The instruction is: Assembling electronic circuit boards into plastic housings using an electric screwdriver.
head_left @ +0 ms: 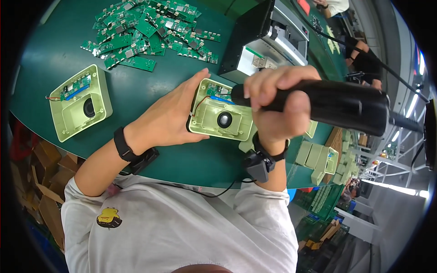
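My left hand (166,111) grips a pale green plastic housing (209,123) by its left end, thumb and fingers spread along its sides. Inside that housing sit a round black speaker, a green circuit board (219,91), a blue strip and thin red and black wires. In my right hand (283,98) is a black electric screwdriver (337,104), fingers wrapped round its body. Its front end points left, over the circuit board; the tip's exact contact is hard to make out. Another pale green housing (82,118), fitted with a board and speaker, lies on the table at the left.
A heap of green circuit boards (150,32) covers the table's far left. Beyond my hands stands a black and silver machine (268,43). More pale green housings (318,157) are stacked at the right. Cardboard boxes (48,182) lie below left. Other people are at the far right.
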Available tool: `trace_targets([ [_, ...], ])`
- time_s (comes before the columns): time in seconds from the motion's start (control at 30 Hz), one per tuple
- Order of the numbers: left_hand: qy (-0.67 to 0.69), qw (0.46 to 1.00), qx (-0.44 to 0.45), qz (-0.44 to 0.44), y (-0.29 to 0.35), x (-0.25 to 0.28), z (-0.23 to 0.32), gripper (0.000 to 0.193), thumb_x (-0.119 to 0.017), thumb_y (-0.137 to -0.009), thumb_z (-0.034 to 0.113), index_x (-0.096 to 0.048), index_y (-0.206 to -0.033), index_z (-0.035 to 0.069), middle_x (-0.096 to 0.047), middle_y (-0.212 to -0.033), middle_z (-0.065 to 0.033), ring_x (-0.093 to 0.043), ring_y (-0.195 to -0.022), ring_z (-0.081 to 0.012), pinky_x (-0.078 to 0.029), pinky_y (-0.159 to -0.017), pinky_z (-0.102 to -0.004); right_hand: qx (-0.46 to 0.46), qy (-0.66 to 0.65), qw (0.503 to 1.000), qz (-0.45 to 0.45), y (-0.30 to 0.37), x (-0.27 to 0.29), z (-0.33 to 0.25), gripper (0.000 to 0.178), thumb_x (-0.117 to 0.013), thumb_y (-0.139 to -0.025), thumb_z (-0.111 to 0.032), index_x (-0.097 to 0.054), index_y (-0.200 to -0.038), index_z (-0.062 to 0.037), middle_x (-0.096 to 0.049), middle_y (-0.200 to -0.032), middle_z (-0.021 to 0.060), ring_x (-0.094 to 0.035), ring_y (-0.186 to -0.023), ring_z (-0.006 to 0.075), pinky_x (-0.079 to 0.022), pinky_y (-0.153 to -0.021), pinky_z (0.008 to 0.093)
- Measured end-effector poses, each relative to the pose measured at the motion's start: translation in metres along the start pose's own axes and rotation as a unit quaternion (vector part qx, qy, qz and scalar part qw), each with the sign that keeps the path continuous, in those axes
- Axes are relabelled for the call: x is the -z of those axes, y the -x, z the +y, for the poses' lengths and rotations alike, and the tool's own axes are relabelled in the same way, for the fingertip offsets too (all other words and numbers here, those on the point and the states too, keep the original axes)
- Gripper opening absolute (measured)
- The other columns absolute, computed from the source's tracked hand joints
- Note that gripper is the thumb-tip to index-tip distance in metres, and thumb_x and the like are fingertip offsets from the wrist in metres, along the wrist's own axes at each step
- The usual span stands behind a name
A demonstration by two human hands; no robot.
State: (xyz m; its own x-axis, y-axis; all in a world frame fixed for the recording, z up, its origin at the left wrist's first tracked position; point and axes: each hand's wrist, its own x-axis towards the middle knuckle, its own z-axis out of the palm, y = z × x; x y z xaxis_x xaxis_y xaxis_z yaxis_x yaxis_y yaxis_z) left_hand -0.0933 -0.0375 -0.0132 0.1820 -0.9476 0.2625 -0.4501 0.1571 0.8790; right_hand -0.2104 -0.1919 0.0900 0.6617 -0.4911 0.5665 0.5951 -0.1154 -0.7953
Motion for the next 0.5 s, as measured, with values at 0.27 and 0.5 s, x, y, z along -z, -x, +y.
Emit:
trace_targets([
  [0.27, 0.013, 1.0, 0.015, -0.01, -0.002, 0.001, 0.002, 0.127, -0.094, -0.069, 0.022, -0.015, -0.164, -0.002, -0.046, -0.155, -0.0284, -0.051, -0.14, -0.0454, -0.046, -0.115, -0.0473, -0.01, 0.115, 0.993, 0.025, 0.004, -0.006, 0.012, 0.031, -0.068, -0.096, -0.028, -0.05, -0.101, -0.0035, -0.052, -0.065, 0.0076, -0.049, -0.05, 0.019, -0.046, -0.053, 0.0367],
  [0.5, 0.026, 0.996, 0.067, -0.043, 0.002, 0.004, 0.008, 0.127, -0.094, -0.069, 0.022, -0.015, -0.165, -0.003, -0.046, -0.156, -0.029, -0.052, -0.141, -0.044, -0.046, -0.115, -0.0459, -0.016, 0.142, 0.988, 0.061, 0.008, -0.017, 0.023, 0.026, -0.074, -0.09, -0.012, -0.053, -0.1, -0.0004, -0.057, -0.07, 0.006, -0.056, -0.058, 0.0142, -0.05, -0.056, 0.0317],
])
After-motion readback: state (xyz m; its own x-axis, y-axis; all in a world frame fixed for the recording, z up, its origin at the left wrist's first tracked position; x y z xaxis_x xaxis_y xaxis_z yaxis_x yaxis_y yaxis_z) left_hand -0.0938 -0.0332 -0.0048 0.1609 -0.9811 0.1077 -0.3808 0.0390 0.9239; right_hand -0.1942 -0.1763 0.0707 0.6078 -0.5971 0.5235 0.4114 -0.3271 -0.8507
